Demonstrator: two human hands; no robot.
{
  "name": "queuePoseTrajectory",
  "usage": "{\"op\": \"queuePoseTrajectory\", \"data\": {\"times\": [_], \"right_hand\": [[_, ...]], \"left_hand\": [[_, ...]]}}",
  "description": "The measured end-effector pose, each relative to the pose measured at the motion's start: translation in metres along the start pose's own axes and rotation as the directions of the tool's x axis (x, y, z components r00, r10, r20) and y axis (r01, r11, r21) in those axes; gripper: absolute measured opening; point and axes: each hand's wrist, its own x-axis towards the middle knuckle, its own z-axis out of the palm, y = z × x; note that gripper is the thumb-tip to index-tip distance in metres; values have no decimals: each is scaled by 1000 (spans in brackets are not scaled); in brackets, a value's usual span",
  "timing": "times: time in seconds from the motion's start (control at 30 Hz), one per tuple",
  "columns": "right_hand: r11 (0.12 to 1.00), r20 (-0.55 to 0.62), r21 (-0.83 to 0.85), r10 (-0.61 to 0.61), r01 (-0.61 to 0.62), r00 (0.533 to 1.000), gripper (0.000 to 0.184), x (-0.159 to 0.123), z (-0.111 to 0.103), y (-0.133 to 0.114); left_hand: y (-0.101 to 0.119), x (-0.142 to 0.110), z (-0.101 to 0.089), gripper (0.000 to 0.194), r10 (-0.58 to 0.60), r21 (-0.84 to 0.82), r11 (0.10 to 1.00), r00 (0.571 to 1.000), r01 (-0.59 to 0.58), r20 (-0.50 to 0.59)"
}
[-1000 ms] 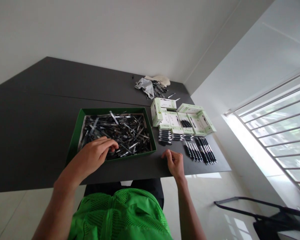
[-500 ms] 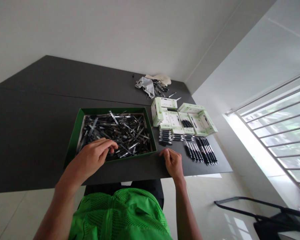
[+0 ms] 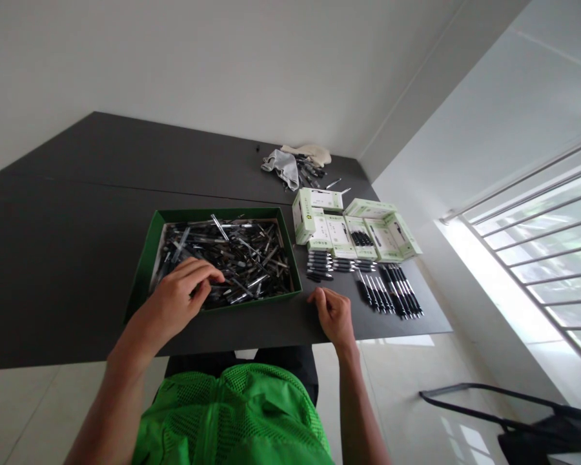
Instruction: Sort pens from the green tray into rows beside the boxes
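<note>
A green tray [image 3: 144, 268] full of loose black and silver pen parts [image 3: 244, 255] lies on the dark table [image 3: 68, 213]. My left hand [image 3: 177, 300] reaches into the tray's near side, its fingers curled and pinched together over the parts; what they grip is hidden. My right hand [image 3: 336, 315] rests on the table's near edge just right of the tray, fingers loosely curled, nothing visible in it. To its right lies a row of assembled black pens [image 3: 392, 290].
Several open white-and-green pen boxes [image 3: 353, 226] stand right of the tray, with short black parts [image 3: 319, 265] laid in front of them. A grey cloth with more pens [image 3: 290, 165] is at the table's far side. A black chair frame [image 3: 513, 420] stands at lower right.
My left hand has drawn slightly left and toward the tray's near edge, fingers closing into a pinch. My right hand has crept a little to the left along the table's edge.
</note>
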Motion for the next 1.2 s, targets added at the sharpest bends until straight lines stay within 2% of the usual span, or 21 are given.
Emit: {"op": "queuePoseTrajectory", "data": {"times": [0.1,0.23,0.43,0.57,0.83,1.07,1.2], "right_hand": [[1000,-3,4,1,-1,1000,48,-1,0,1],[1000,1,-3,-4,4,1000,47,-2,0,3],[1000,-4,-9,-13,13,1000,48,-1,0,1],[1000,-10,-16,-6,6,1000,49,-1,0,-1],[1000,-9,-10,-13,13,1000,46,-1,0,1],[999,-199,-33,-11,5,980,52,-6,-5,0],[999,-208,-48,-36,27,978,51,-9,-3,-1]], "left_hand": [[0,1,-2,20,28,-23,999,998,-30,-62],[3,0,-6,17,-12,-47,999,993,7,-114],[4,0,-7,26,34,-66,997,999,-36,-25],[-1,1,-5,22,71,-93,993,997,-69,19],[-4,-1,-1,20,71,-75,995,997,-71,6],[2,-1,-4,18,98,-35,994,994,-99,-41],[2,-2,-3,19,116,-24,993,992,-117,-51]]}}
